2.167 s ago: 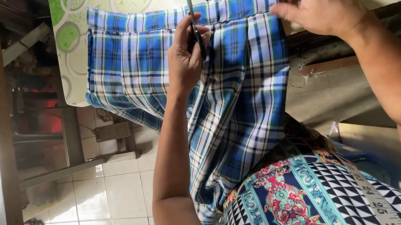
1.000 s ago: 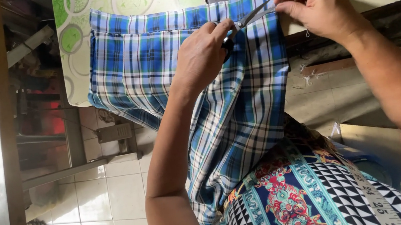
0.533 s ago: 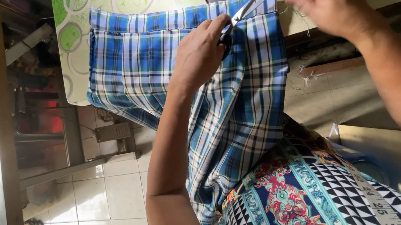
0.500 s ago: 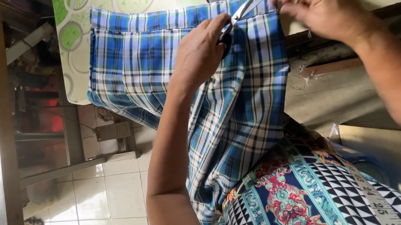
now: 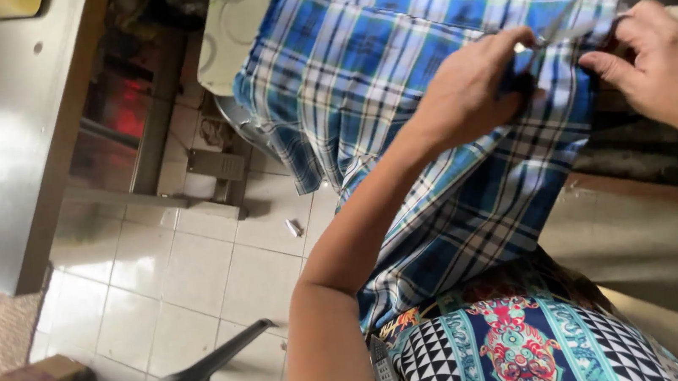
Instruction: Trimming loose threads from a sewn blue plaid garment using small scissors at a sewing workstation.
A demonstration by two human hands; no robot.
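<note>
A blue plaid garment (image 5: 393, 65) drapes over a table covered by a cream cloth with green circles (image 5: 234, 15), above a pale tiled floor (image 5: 195, 275).

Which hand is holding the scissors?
The left hand. Its grip closes on the scissors, blades pointing at the top edge of the blue plaid cloth. The right hand only pinches that edge, no tool.

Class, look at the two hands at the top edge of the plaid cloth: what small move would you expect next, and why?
Probably a short snip. The left hand holds small scissors with the tips at the top edge of the blue plaid cloth, while the right hand pinches that edge just beside them, seemingly holding it taut.
</note>
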